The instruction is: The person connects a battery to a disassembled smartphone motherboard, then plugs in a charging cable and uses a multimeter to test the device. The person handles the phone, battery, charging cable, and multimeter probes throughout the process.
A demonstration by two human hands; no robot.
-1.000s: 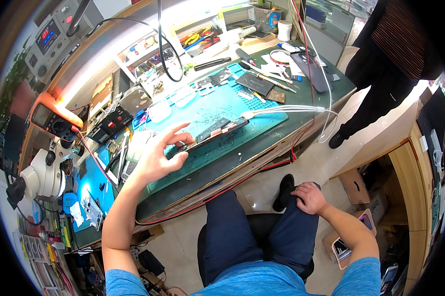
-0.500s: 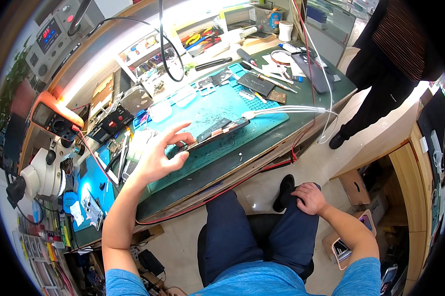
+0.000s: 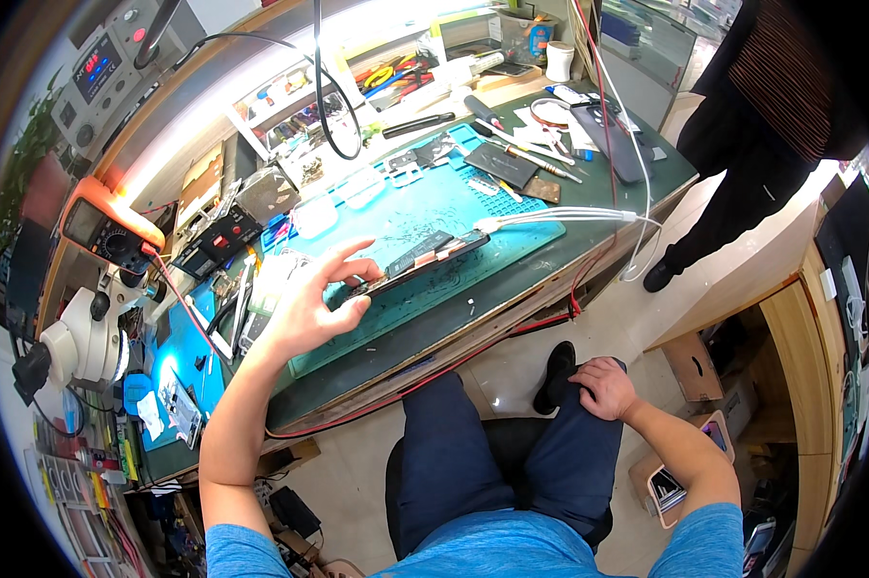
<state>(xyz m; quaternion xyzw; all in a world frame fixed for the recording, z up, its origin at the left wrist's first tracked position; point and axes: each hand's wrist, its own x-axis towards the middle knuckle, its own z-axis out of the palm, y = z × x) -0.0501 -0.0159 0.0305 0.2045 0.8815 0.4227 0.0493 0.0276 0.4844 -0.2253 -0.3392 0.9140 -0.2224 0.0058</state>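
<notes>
My left hand (image 3: 311, 306) grips the left end of an opened phone (image 3: 434, 254), its index finger raised above and the thumb on the near side. The phone is tilted on its long edge over a blue work mat (image 3: 396, 214), with a dark battery and copper-coloured patches showing on the side facing up. At its right end a white cable (image 3: 560, 214) meets it. How the hidden fingertips bear on the phone is partly out of sight. My right hand (image 3: 603, 387) lies on my right knee, holding nothing, fingers apart and slightly bent.
An orange multimeter (image 3: 107, 226) and a white microscope (image 3: 83, 337) stand at the left. Tools and pliers (image 3: 391, 75) fill a rack behind the mat. A dark phone (image 3: 608, 143) lies at the bench's right end. Another person (image 3: 762, 125) stands beyond. Red wires (image 3: 454, 361) run along the front edge.
</notes>
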